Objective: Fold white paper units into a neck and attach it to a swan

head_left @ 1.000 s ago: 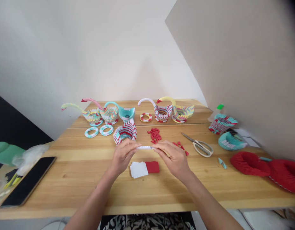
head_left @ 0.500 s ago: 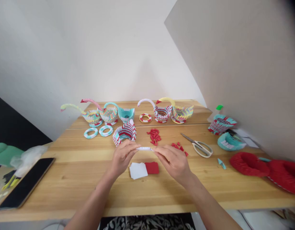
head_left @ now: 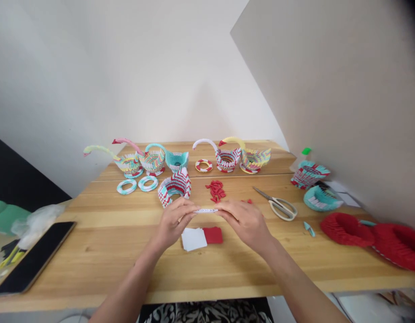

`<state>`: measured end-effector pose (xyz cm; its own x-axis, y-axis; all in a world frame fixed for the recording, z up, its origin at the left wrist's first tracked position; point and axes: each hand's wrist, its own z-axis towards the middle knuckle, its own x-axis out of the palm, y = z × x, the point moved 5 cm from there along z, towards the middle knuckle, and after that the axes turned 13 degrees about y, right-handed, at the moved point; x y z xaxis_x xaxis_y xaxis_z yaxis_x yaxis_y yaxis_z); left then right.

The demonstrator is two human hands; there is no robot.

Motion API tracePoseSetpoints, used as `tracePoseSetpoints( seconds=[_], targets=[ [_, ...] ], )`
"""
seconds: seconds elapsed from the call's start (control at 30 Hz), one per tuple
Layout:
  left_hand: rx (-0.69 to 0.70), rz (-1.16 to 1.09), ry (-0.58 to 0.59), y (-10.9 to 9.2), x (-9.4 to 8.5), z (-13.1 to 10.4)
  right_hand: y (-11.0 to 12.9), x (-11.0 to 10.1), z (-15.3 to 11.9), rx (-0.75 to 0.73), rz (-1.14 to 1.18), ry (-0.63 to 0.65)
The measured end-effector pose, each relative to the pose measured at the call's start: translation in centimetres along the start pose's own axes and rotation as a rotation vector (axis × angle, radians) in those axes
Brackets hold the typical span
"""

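A narrow folded white paper strip (head_left: 206,210) is stretched between my two hands above the table. My left hand (head_left: 175,220) pinches its left end, and my right hand (head_left: 244,222) pinches the right end. Below the strip lie a stack of white paper slips (head_left: 194,239) and, touching it, a stack of red paper slips (head_left: 213,235). Beyond the strip sits a pile of small red folded pieces (head_left: 216,191). An open-topped red, white and blue paper body (head_left: 174,186) stands just behind my left hand. More red pieces are partly hidden behind my right hand.
Several paper swans (head_left: 227,159) line the back, with paper rings (head_left: 126,186) near them. Scissors (head_left: 280,207) lie right of centre. Red paper forms (head_left: 347,229) and turquoise paper bodies (head_left: 322,198) sit at the right. A phone (head_left: 35,258) lies at the left.
My right hand has shifted slightly left and now covers more of the small red pieces. The strip looks narrower and sits slightly lower. The whole view has shifted slightly.
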<state>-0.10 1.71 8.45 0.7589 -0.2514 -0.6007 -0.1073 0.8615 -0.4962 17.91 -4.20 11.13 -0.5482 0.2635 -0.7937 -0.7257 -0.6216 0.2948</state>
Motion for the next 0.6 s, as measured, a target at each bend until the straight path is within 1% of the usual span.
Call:
tracePoseSetpoints(
  seconds=[0.07, 0.1, 0.13, 0.17, 0.23, 0.3, 0.33, 0.37, 0.43, 0.5, 0.6],
  targets=[
    [-0.008, -0.024, 0.004, -0.1, 0.1, 0.1, 0.1, 0.5, -0.2, -0.044, -0.021, -0.008],
    [-0.008, -0.038, 0.005, -0.1, 0.1, 0.1, 0.0, 0.7, -0.2, -0.048, 0.004, -0.014],
    [-0.01, -0.049, 0.006, -0.1, 0.1, 0.2, -0.3, 1.0, -0.2, -0.028, 0.06, -0.017],
    [-0.017, -0.054, 0.004, -0.1, 0.1, 0.2, -0.7, 1.2, -0.1, 0.024, 0.155, -0.02],
    [-0.043, -0.052, -0.008, 0.0, -0.1, 0.2, -2.1, 2.0, 0.0, 0.202, 0.462, -0.022],
    [-0.063, -0.047, -0.023, 0.1, -0.2, 0.1, -3.1, 3.4, -0.1, 0.381, 0.861, 0.021],
    [-0.068, -0.047, -0.026, 0.0, -0.3, 0.1, -3.3, 4.3, -0.2, 0.442, 1.051, 0.054],
    [-0.071, -0.049, -0.024, 0.0, -0.3, 0.1, -3.2, 5.0, -0.3, 0.478, 1.214, 0.088],
    [-0.081, -0.053, -0.016, -0.1, -0.2, 0.0, -2.7, 6.1, -0.3, 0.505, 1.447, 0.122],
    [-0.085, -0.057, -0.015, -0.2, 0.0, -0.1, -2.3, 6.7, -0.4, 0.51, 1.592, 0.101],
    [-0.068, -0.073, -0.02, -0.2, 0.1, -0.2, -2.0, 7.1, -0.4, 0.517, 1.723, 0.067]
  ],
)
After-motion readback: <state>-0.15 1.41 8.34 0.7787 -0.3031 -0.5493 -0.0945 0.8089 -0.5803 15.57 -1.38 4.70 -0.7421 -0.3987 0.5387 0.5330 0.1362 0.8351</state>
